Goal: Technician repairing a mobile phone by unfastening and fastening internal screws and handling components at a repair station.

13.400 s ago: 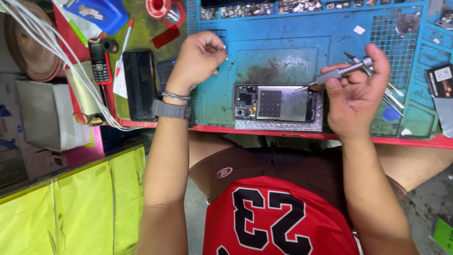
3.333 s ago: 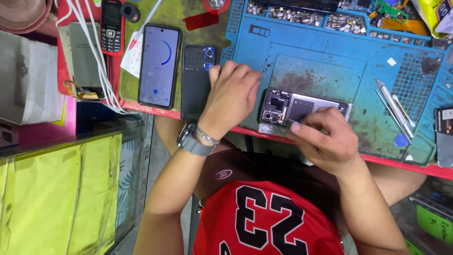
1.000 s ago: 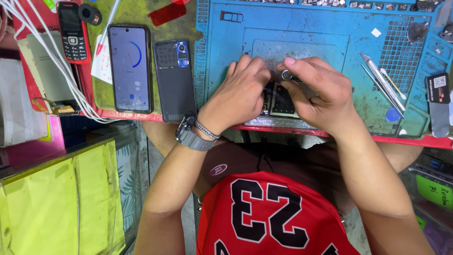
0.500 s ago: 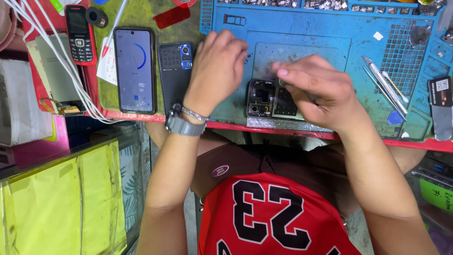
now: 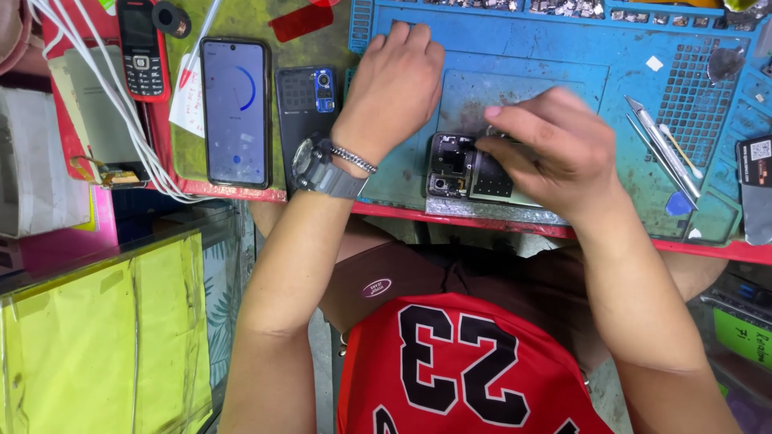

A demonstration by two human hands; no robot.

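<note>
The right hand [image 5: 555,153] arched over the opened phone [image 5: 466,169], fingers curled together and pinched at its upper edge; what they gripped was hidden. The left hand [image 5: 394,80] lay flat, fingers loosely spread and empty, on the blue mat [image 5: 563,48] beside it.

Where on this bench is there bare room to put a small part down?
Bare mat lies between the right hand and the tweezers. A smaller patch sits above the opened phone. The left side is crowded with three phones and white cables.
</note>
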